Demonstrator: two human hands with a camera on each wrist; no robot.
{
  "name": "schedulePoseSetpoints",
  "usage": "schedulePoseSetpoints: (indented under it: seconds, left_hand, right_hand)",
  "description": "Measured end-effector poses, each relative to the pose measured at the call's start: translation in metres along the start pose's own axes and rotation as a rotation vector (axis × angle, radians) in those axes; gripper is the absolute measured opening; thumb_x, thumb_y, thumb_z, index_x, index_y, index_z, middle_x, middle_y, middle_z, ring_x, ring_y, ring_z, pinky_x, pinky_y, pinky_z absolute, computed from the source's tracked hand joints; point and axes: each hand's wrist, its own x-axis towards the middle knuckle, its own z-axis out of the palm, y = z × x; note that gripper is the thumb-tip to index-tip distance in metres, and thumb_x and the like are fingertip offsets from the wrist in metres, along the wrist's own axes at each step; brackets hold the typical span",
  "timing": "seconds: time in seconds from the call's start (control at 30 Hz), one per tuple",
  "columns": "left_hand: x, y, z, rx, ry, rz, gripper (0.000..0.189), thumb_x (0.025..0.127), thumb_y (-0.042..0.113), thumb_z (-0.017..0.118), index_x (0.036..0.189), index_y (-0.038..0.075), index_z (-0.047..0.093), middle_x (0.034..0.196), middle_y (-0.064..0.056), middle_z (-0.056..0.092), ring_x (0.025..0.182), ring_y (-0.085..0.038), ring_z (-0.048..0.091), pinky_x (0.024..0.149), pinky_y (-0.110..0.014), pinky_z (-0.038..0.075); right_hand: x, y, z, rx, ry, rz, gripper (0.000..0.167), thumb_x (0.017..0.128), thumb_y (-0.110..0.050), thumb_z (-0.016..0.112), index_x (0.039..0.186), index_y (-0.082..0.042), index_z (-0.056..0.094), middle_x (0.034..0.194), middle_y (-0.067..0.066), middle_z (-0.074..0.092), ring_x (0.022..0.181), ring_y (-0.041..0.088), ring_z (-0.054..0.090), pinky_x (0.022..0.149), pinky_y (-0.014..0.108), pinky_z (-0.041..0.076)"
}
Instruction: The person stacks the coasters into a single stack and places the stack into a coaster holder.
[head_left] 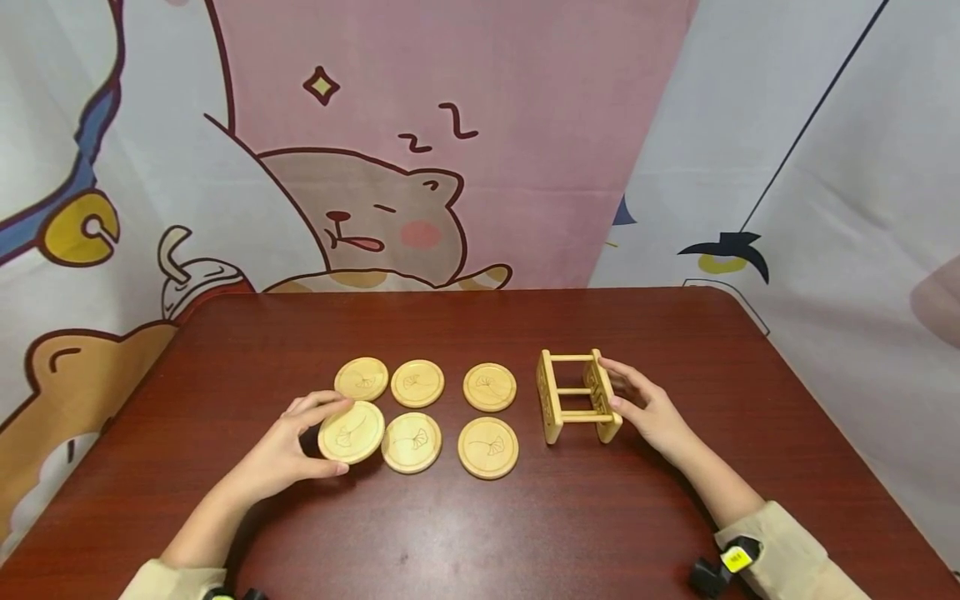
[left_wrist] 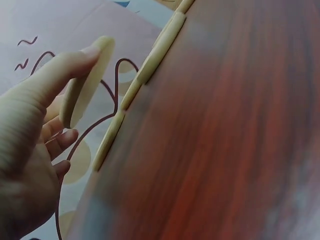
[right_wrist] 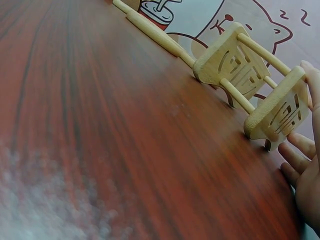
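My left hand (head_left: pixel 281 446) pinches a round wooden coaster (head_left: pixel 351 433) by its edge between thumb and fingers. In the left wrist view this coaster (left_wrist: pixel 92 82) is tilted and raised above the tabletop. Several more coasters, engraved with a ginkgo leaf, lie flat in two rows, such as the front one (head_left: pixel 487 448) and the back one (head_left: pixel 490 387). To their right stands a small wooden coaster rack (head_left: pixel 551 400) with two cut-out side panels joined by rods. My right hand (head_left: pixel 651 412) holds its right panel (right_wrist: pixel 287 112), thumb and fingertips at the panel's edges.
Everything stands on a dark red-brown wooden table (head_left: pixel 480 533) with rounded far corners. Behind it hangs a cloth backdrop (head_left: pixel 555 150) with cartoon animals. Each sleeve carries a black wrist device; the right one (head_left: pixel 723 567) is near the table's front right.
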Motion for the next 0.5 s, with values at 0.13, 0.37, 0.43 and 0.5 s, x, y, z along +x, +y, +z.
schedulePoseSetpoints:
  seconds: [0.13,0.37,0.43,0.5]
  left_hand:
    - [0.005,0.009,0.005,-0.012,0.007,0.018,0.076,0.061,0.021,0.091,0.13,0.009,0.06,0.13,-0.002,0.051,0.117,-0.022,0.039,0.092,-0.048,0.029]
    - [0.013,0.02,0.014,-0.022,0.034,0.054,0.076,0.06,0.022,0.091,0.128,0.007,0.061,0.128,-0.004,0.052,0.112,-0.022,0.04,0.089,-0.051,0.026]
    - [0.015,0.022,0.016,-0.025,0.035,0.06,0.076,0.06,0.022,0.091,0.128,0.007,0.061,0.128,-0.004,0.052,0.111,-0.021,0.041,0.089,-0.05,0.026]
    - [0.017,0.023,0.019,-0.027,0.033,0.06,0.076,0.06,0.022,0.091,0.128,0.008,0.061,0.129,-0.003,0.052,0.111,-0.02,0.041,0.088,-0.05,0.025]
  right_hand:
    - [-0.001,0.0,0.0,0.002,-0.002,-0.008,0.05,0.093,0.004,0.055,0.142,-0.001,0.042,0.131,0.029,0.049,0.115,0.009,0.051,0.087,0.019,0.043]
    - [0.0,0.001,-0.001,0.004,0.014,0.019,0.051,0.092,0.003,0.057,0.141,-0.003,0.044,0.133,0.023,0.05,0.115,0.008,0.051,0.088,0.019,0.042]
    - [0.0,0.002,-0.001,0.005,0.012,0.021,0.051,0.092,0.003,0.057,0.141,-0.003,0.044,0.134,0.023,0.049,0.116,0.008,0.051,0.088,0.019,0.042]
    - [0.0,0.003,0.0,0.009,0.012,0.02,0.051,0.092,0.003,0.057,0.141,-0.003,0.044,0.134,0.024,0.049,0.116,0.008,0.051,0.089,0.019,0.042]
